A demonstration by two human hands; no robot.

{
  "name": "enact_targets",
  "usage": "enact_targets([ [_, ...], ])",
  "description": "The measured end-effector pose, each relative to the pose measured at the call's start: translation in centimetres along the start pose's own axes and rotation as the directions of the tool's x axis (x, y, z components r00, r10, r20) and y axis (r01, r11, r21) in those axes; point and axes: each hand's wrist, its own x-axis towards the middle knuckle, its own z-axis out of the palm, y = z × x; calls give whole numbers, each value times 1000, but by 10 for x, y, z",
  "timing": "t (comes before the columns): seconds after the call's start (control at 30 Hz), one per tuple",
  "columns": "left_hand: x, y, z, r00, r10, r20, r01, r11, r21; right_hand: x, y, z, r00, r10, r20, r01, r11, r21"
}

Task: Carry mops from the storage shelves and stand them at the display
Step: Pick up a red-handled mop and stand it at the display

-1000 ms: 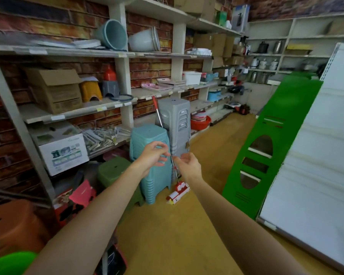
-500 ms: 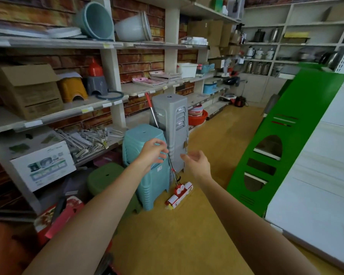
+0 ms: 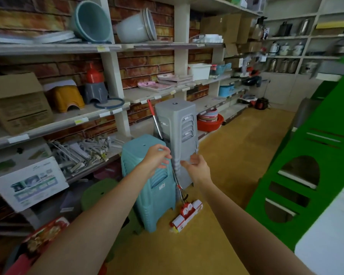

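Evidently the mop [image 3: 168, 153] leans between the stacked stools [image 3: 175, 126] so it stays upright. Your left hand [image 3: 156, 158] and right hand [image 3: 196, 168] flank its pole, fingers loosely spread, holding nothing.

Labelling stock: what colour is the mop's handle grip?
Red, atop the mop pole; head view.

What we cannot make out around the mop

We lose the middle of the mop [image 3: 159, 124] shaft behind the left hand [image 3: 155, 158]; motion blur smears both hands' fingertips, so any contact with it is unclear. The kettles [image 3: 286, 49] on the far shelves are too blurred to tell apart.
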Motion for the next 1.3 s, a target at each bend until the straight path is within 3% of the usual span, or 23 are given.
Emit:
enact_targets([
  [0.3, 121, 38, 72, 997, -44, -58, 46, 999, 27, 153, 5, -42, 994, 4, 114, 0, 999, -36],
  [0.53, 168, 44, 78, 993, -73, -97, 77, 996, 42, 212, 12, -37, 987, -7, 160, 11, 1000, -20],
  [0.8, 244, 39, 74, 990, -68, -123, 75, 996, 55, 270, 10, -9, 977, -47, 210, 45, 999, 11],
  [1.07, 367, 10, 72, 991, -119, -65, 121, 992, 36, 375, 32, 43, 952, -84, 296, 151, 966, -212],
  [1.3, 483, -6, 28, 969, -186, -164, 170, 980, -107, 496, 24, 97, 919, -28, 393, 149, 949, -279],
])
